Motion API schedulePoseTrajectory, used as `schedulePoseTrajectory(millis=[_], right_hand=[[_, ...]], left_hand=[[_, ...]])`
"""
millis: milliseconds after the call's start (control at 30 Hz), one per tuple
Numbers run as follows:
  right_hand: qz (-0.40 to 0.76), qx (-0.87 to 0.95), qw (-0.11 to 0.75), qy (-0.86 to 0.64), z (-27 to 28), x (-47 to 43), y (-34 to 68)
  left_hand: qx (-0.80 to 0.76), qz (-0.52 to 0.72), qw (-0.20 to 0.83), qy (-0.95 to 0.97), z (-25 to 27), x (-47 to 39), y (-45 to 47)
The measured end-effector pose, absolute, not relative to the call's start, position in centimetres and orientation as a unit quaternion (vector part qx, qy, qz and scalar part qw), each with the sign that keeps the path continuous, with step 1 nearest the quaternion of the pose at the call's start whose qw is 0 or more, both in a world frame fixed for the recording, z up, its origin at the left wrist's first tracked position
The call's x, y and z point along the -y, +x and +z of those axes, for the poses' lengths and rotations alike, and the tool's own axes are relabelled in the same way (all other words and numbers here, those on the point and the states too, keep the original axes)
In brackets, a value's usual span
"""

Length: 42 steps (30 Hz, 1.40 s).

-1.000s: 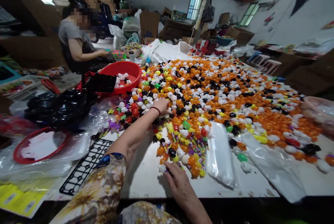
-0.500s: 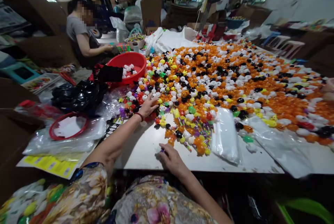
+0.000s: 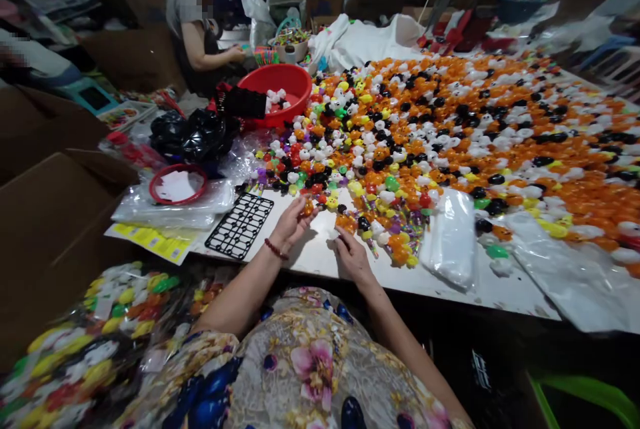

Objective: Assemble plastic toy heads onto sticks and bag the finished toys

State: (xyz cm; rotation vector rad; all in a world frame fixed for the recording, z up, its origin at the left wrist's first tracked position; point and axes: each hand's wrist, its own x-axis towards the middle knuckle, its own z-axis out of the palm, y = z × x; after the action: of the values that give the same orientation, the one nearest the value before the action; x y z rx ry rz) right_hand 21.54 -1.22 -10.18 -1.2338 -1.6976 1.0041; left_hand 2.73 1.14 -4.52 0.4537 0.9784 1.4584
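At the near edge of a pile of small coloured plastic figures [image 3: 400, 129], my left hand [image 3: 290, 224] is closed, its fingertips round a small orange plastic figure [image 3: 308, 206]. My right hand [image 3: 354, 257] is just to the right, over bare white tabletop [image 3: 315, 252]. Its thumb and fingers pinch a small white piece [image 3: 333, 234], mostly hidden and too small to make out fully. Close beyond the right hand lies a bunch of figures on striped sticks [image 3: 400, 236]. A black plastic grid [image 3: 240, 226] lies flat to the left of my left hand.
A stack of clear bags [image 3: 450, 242] lies right of the bunch. To the left are a small red basket [image 3: 179, 201] with white paper, a black bag [image 3: 193, 136] and a big red basin [image 3: 305, 92]. A seated co-worker [image 3: 200, 49] is beyond them. Filled bags [image 3: 120, 322] lie below left.
My left hand has drawn back from the pile toward my right hand and now holds an orange figure. The view has tilted down and turned left, showing more of the black grid.
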Motion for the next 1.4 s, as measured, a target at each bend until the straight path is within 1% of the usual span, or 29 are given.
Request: schedulePoseTrajectory(millis=[133,233,333,400,533,667,1000,1067,1233,1400], right_hand=[[0.417,0.655,0.417,-0.472,-10.5,1.8,21.5],[0.463,0.623,0.419,-0.471,-10.1,2.6,21.7],[0.515,0.59,0.406,-0.471,-9.1,4.0,21.8],[0.525,0.593,0.406,-0.455,-8.3,5.1,21.8],[0.468,0.639,0.414,-0.448,-7.0,6.8,21.6],[0.396,0.687,0.394,-0.466,-6.4,7.3,21.4],[0.348,0.7,0.385,-0.49,-6.6,7.3,21.4],[0.335,0.707,0.388,-0.488,-6.8,7.3,21.4],[0.323,0.715,0.385,-0.486,-7.2,7.3,21.6],[0.299,0.742,0.368,-0.474,-7.6,7.4,21.4]], left_hand=[[-0.396,0.605,0.663,0.195,-5.7,3.5,3.5],[-0.384,0.573,0.692,0.214,-6.3,5.2,3.8],[-0.387,0.568,0.696,0.209,-6.7,5.8,4.1],[-0.392,0.581,0.686,0.194,-6.8,6.0,4.4],[-0.396,0.597,0.675,0.178,-7.0,6.1,5.2],[-0.402,0.609,0.661,0.174,-6.9,6.4,6.1],[-0.433,0.592,0.645,0.215,-6.3,7.1,7.4],[-0.46,0.581,0.622,0.251,-6.6,7.1,7.4],[-0.555,0.539,0.525,0.354,-7.0,7.2,7.1],[-0.588,0.517,0.503,0.366,-6.3,7.2,7.1]])
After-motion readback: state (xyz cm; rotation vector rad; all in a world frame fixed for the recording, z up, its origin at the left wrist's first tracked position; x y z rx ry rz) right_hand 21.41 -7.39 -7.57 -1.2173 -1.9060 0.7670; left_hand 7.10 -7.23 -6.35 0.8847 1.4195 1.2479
